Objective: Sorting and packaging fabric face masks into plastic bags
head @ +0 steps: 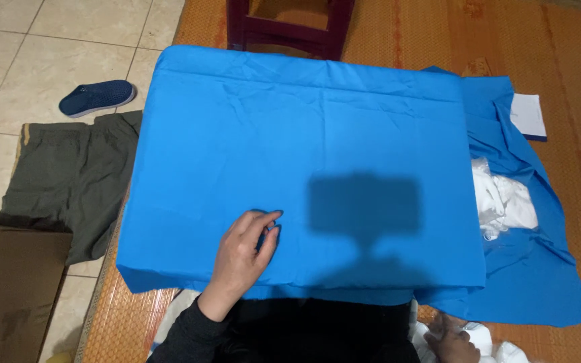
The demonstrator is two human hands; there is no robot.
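Head view: the blue cloth [304, 154] is spread flat over the surface. The left hand [245, 252] is laid on its near edge, grip released. The right hand [453, 343] is clenched on white plastic wrapping [489, 339].

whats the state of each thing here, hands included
blue cloth: spread flat over a raised surface, lightly creased
left hand: resting on the cloth, fingers curled, holding nothing
right hand: low at the frame edge, touching white clear-wrapped items; grip unclear
olive shorts: lying flat on the floor
cardboard box: open
blue shoe: off, on tiles
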